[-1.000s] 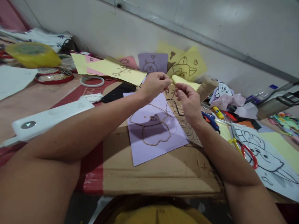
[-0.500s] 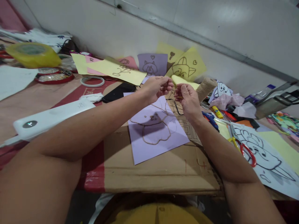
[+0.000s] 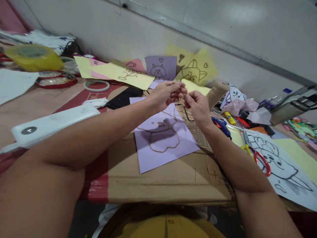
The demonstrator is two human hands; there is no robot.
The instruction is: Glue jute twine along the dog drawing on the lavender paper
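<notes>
My left hand and my right hand meet above the far edge of a purple sheet. Both are closed, pinching a thin brown twine between the fingertips. Loose loops of it hang below the hands toward the paper. On the sheet, twine outlines a rounded shape, with small coiled bits above it. A spool of twine stands tilted just right of my right hand. The part of the twine within the fingers is mostly hidden.
Cardboard lies under the sheet. To the right are a blue glue gun, red-and-yellow scissors and a white drawing. On the left are a white power bank, a black phone and a tape roll.
My right hand has moved left and my left hand slightly right, so the fingertips now come together on the twine. The view has shifted slightly.
</notes>
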